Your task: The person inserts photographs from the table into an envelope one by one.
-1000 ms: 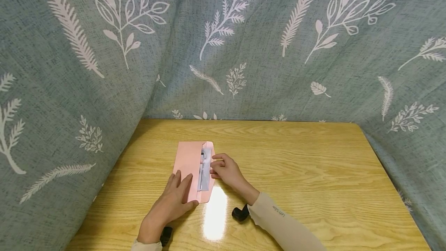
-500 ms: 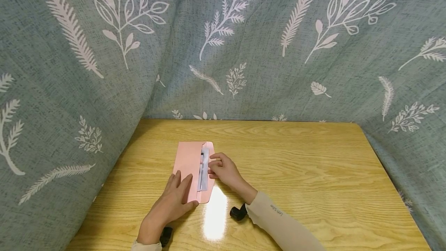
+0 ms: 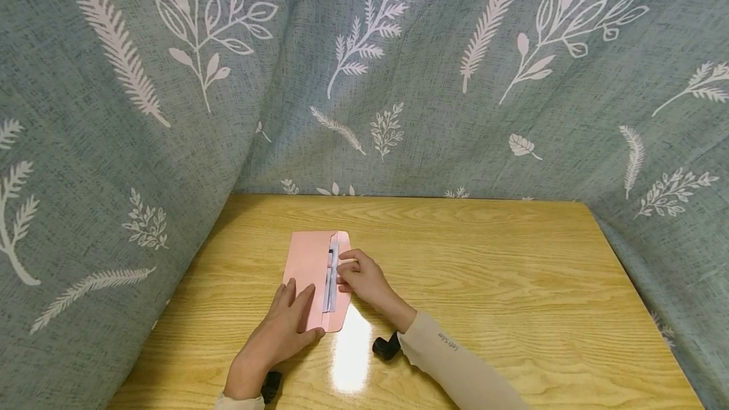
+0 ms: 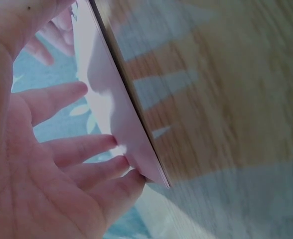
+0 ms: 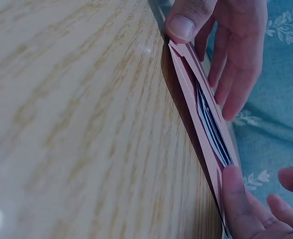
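A pink envelope [image 3: 304,255] lies on the table with its open side and flap facing right. Whitish sheets of paper [image 3: 330,296] stick out of the mouth as a narrow strip; in the right wrist view they appear as several thin layers [image 5: 212,128] between the pink walls. My left hand [image 3: 279,328] rests on the envelope's near left part, fingers spread, thumb at the near edge. At the flap side, my right hand [image 3: 367,278] touches the sheets' outer edge with its thumb [image 5: 235,191], the other fingers held apart from it.
The wood-grain table [image 3: 484,271] reaches back to a blue-green curtain [image 3: 444,81] with white leaf prints, which also hangs at both sides. A black wrist device [image 3: 386,348] sits under the right sleeve [image 3: 450,359].
The right hand has moved slightly left, and the sheets have slid further into the envelope, so the strip sticking out is narrower. The left hand and envelope have stayed in place.
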A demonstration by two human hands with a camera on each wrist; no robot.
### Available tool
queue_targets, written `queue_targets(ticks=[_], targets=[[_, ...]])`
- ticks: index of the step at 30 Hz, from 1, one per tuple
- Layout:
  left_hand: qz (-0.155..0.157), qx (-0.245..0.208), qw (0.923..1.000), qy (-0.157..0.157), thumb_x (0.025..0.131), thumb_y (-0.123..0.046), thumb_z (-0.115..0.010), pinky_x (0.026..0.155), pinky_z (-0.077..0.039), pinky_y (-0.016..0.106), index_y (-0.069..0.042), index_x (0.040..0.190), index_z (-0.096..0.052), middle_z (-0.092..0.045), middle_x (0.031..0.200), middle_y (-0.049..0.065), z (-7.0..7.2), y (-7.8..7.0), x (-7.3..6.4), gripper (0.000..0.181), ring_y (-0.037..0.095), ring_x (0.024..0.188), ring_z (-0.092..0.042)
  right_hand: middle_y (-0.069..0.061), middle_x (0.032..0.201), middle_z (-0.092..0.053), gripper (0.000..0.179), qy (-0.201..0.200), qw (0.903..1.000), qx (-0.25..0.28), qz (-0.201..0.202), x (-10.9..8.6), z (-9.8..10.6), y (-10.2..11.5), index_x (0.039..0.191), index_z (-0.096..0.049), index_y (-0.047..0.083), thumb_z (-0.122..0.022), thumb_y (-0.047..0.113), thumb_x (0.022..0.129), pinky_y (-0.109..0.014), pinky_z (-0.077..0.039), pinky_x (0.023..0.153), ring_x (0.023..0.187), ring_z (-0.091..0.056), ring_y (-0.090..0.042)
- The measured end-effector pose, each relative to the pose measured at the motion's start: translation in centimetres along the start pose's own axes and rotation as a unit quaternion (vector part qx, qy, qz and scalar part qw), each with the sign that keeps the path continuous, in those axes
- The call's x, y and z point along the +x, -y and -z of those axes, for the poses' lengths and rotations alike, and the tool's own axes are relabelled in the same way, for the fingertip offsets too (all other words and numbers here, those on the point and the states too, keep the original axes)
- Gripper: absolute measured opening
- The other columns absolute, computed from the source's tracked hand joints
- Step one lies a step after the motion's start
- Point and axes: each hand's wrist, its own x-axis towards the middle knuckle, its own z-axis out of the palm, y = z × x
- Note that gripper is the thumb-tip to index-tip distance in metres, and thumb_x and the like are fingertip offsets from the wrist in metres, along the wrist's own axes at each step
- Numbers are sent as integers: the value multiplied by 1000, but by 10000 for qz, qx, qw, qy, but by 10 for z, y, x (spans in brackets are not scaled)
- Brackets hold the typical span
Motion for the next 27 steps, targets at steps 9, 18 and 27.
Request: queue_targets(ticks=[9,18,27], targets=[[-26,9,10000,-18,87,-40,-79,107,-28,69,-9,152,-42,-17,157,37,1,0,0,82,53,145,-12,-19,106,-70,31,-39,10000,-17,-37,1,-5,1,129,-55,-4,-57,0,99,-35,-60,75,87,-70,-27],[-113,38,9999,-47,87,-41,-79,108,-28,68,-8,152,-42,-17,155,39,0,3,2,82,55,144,-14,-19,105,-70,30,-14,10000,-56,54,1,-9,1,128,-56,-4,-56,-2,98,-36,-60,73,86,-69,-26],[-80,55,9999,-30,87,-41,-79,108,-27,68,-9,152,-42,-17,155,39,0,2,1,82,55,144,-14,-17,100,-70,27,-44,9994,-267,210,0,-14,-3,124,-58,-4,-58,-1,97,-34,-60,68,78,-68,-21]])
